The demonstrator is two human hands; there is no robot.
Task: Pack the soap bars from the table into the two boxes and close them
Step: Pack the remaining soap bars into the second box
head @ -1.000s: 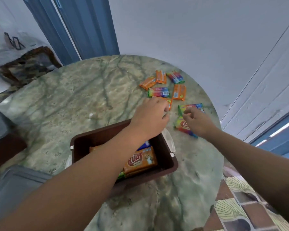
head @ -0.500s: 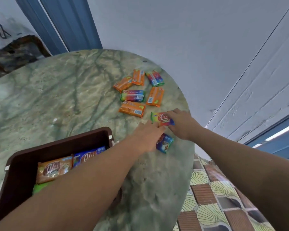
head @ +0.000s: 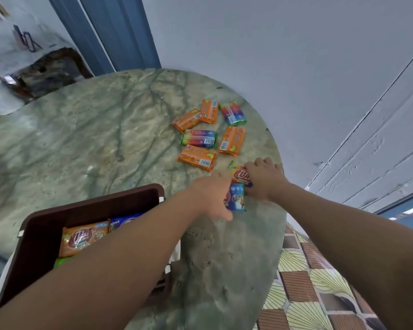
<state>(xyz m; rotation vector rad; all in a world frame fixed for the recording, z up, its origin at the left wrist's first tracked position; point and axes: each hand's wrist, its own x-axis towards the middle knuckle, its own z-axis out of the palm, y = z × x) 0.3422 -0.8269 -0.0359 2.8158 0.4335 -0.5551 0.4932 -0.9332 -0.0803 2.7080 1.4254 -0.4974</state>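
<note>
Gripping soap bars [head: 235, 197] beside the table [head: 81, 139] edge, both hands [head: 214, 195].

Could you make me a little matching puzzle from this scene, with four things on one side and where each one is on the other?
Things:
1. blue soap bar
2. soap bar with the red logo
3. brown box
4. orange soap bar with a barcode

Places:
A. under the right hand, near the table edge
B. lying loose on the table, untouched
C. at the left hand fingers
D. near the person, bars already inside

Pairs: 1-C, 2-A, 3-D, 4-B
</note>
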